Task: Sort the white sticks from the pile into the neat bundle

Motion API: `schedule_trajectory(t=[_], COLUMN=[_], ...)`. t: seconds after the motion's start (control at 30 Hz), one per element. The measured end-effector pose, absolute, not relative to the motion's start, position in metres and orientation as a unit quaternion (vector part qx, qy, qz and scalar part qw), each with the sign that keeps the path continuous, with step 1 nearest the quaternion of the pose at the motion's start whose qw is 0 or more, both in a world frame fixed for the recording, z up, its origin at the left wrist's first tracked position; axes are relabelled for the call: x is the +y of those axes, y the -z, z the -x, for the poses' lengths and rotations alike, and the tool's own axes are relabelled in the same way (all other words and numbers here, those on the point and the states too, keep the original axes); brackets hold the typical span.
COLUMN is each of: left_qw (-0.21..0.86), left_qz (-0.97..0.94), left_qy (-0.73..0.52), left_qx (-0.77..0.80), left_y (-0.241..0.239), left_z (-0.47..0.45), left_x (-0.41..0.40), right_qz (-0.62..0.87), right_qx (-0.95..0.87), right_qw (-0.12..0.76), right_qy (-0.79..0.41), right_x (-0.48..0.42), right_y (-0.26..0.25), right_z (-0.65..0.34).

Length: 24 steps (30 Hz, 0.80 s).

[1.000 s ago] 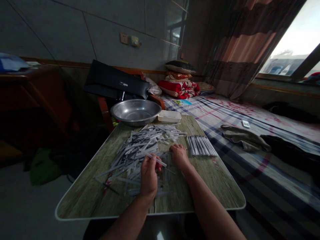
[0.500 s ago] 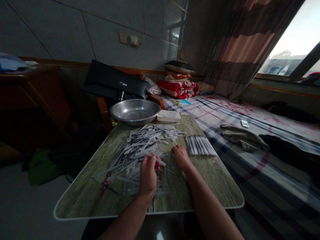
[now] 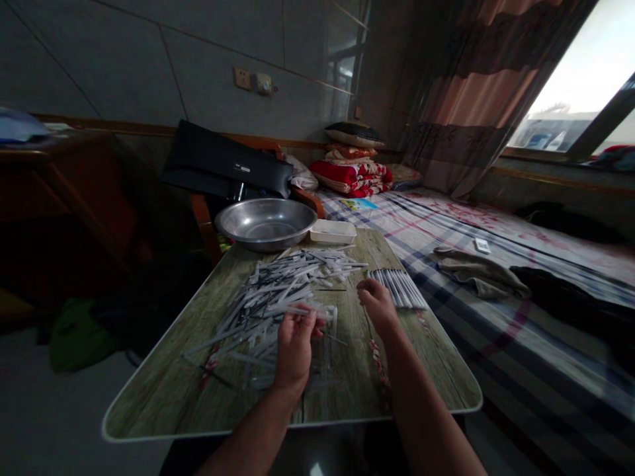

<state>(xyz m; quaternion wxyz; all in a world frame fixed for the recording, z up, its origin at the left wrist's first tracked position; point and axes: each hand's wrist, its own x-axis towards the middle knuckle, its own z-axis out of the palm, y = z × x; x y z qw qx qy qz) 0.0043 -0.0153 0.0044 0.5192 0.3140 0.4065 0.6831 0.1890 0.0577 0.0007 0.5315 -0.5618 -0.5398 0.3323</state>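
Note:
My left hand [image 3: 297, 337] is closed around a pale, slim pen-like tube [image 3: 297, 309], blurred where it passes the fingers. Close by lies a loose heap of white and clear tubes [image 3: 268, 291] mixed with thin dark rods. My right hand [image 3: 377, 301] has its fingers drawn together just left of a neat row of white pen-like sticks [image 3: 399, 287] with dark upper ends. Whatever its fingertips pinch, if anything, is hidden. A thin dark rod [image 3: 331, 289] lies between the heap and the right hand.
All this rests on a wood-patterned table [image 3: 426, 377] with a pale edge. At its far end are a steel basin [image 3: 266, 221] and a white plastic tray [image 3: 333, 231]. A bed with a checked sheet [image 3: 456, 330] adjoins on the right. Behind the basin leans a black monitor [image 3: 223, 162].
My right hand has shifted right, to the edge of the stick row, uncovering a thin dark rod. The tube in my left hand has turned slightly; that hand stays in place.

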Motion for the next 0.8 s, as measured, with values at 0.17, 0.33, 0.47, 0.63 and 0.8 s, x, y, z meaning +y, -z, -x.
schedule_trajectory(t=[0.17,0.33,0.47,0.63,0.8], left_qw=[0.582,0.616,0.619,0.619,0.617], left_qz=[-0.238,-0.186,-0.162,-0.150,-0.146], left_qy=[-0.681,-0.689,-0.697,-0.704,-0.706], left_qx=[0.374,0.334,0.324,0.316,0.317], left_y=[-0.006,-0.003,-0.002,-0.003,-0.004], left_z=[-0.002,0.000,0.001,0.002,0.001], left_x=[-0.011,-0.006,-0.005,-0.005,-0.005], right_qz=[0.456,0.421,0.420,0.422,0.419], right_qx=[-0.473,-0.475,-0.474,-0.494,-0.501], right_qw=[0.607,0.596,0.589,0.573,0.573], right_qy=[-0.448,-0.492,-0.503,-0.500,-0.496], right_x=[0.045,0.029,0.022,0.021,0.025], right_y=[-0.023,-0.045,-0.054,-0.051,-0.040], right_z=[-0.200,-0.216,-0.223,-0.224,-0.224])
